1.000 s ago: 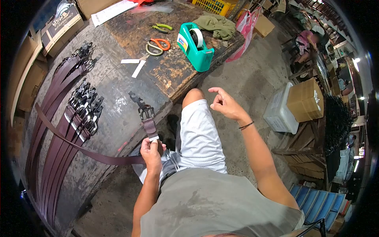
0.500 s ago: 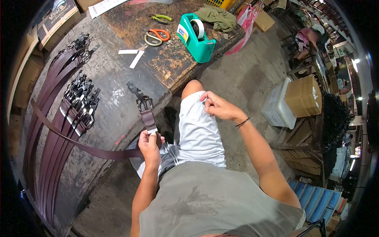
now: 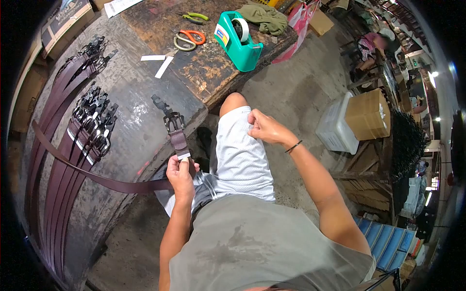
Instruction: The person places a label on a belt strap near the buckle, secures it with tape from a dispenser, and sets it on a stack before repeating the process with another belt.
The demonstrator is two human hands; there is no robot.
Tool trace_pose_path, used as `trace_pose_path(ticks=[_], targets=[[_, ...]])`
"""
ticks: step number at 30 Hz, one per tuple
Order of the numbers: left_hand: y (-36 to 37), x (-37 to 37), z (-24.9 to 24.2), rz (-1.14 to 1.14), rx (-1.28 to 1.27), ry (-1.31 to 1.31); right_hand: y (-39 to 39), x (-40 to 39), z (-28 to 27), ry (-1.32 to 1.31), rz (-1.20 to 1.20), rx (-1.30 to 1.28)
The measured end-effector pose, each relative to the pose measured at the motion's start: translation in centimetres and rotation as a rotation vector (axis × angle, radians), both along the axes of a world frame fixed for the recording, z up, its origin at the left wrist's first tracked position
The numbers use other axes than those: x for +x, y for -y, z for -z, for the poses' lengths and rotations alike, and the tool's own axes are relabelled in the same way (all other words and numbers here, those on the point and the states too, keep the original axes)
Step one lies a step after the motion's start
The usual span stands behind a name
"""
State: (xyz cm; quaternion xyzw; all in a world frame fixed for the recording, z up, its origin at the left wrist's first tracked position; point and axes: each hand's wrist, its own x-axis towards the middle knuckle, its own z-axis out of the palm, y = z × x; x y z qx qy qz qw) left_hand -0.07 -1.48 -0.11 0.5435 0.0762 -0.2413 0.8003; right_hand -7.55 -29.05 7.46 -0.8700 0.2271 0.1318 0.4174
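Note:
My left hand (image 3: 181,177) pinches a dark brown belt (image 3: 179,140) near its buckle, by a small white strip (image 3: 183,155) wrapped around it. The buckle (image 3: 173,121) points up toward the table edge, with a black hook piece beyond it. The rest of that belt curves left across the table. Over my right knee, my right hand (image 3: 263,127) has its fingers curled together; whether they hold something is too small to tell. Bundled brown belts (image 3: 63,177) with metal buckles lie at the left.
On the table (image 3: 141,97) are a green tape dispenser (image 3: 238,46), orange-handled scissors (image 3: 190,40), small green-handled cutters (image 3: 196,18), two white strips (image 3: 164,67) and an olive cloth (image 3: 264,19). A carton (image 3: 367,115) and a plastic bin (image 3: 335,126) stand right. A person (image 3: 369,48) sits farther back.
The fingers of my right hand have drawn closer together. My left hand still holds the belt, and the whole view has shifted slightly.

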Motion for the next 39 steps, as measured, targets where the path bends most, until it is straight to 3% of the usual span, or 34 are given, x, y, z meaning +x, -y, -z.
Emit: trace_pose_path(ticks=[9,13,15,16,18,23,39], targets=[[0.1,0.0,-0.4,-0.001,0.004,0.000,-0.4,-0.6,0.7,0.009,-0.002,-0.339],[0.1,-0.1,-0.1,-0.001,-0.005,-0.005,-0.3,-1.1,0.0,-0.010,0.041,-0.323],[0.1,-0.1,-0.1,-0.010,-0.004,-0.009,0.3,-1.6,-0.3,0.010,0.169,-0.057],[0.1,-0.2,-0.2,-0.008,-0.002,-0.007,0.7,-2.1,-0.1,0.011,0.171,-0.054],[0.1,-0.1,-0.5,-0.008,-0.007,-0.017,1.7,-3.1,0.5,0.071,0.400,0.258],[0.4,-0.2,-0.9,-0.017,-0.013,-0.014,0.6,-5.0,1.9,0.173,0.597,0.446],[0.4,-1.1,0.1,-0.035,-0.014,-0.006,-2.1,-4.5,4.1,0.263,0.550,0.245]])
